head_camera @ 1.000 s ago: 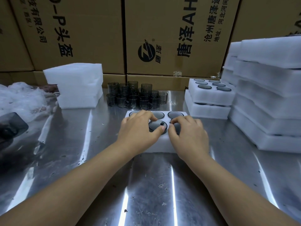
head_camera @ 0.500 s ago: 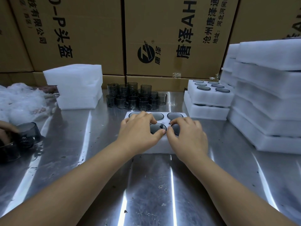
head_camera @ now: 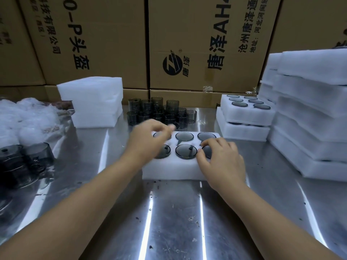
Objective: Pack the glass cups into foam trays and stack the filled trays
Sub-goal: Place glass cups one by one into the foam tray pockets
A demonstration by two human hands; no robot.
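A white foam tray [head_camera: 174, 169] lies on the steel table in front of me, with a smoky glass cup in each of its round holes. One cup [head_camera: 186, 151] shows fully in the near row. My left hand [head_camera: 148, 139], blurred by motion, is raised over the tray's far-left holes with curled fingers and nothing in it. My right hand [head_camera: 221, 158] rests on the tray's near-right corner, fingertips on the rim of the cup there. A cluster of loose glass cups [head_camera: 161, 113] stands behind the tray.
Two filled trays [head_camera: 246, 117] are stacked at the back right beside a tall pile of foam trays [head_camera: 309, 113]. A stack of foam sheets [head_camera: 93, 104] sits at the back left. More cups [head_camera: 24, 162] and plastic wrap [head_camera: 28, 117] lie at the left. Cardboard boxes [head_camera: 197, 44] wall the back.
My left hand has lifted off the middle near cup and swung up and left toward the far row. The right hand stays on the tray. Cups have been set down at the left edge.
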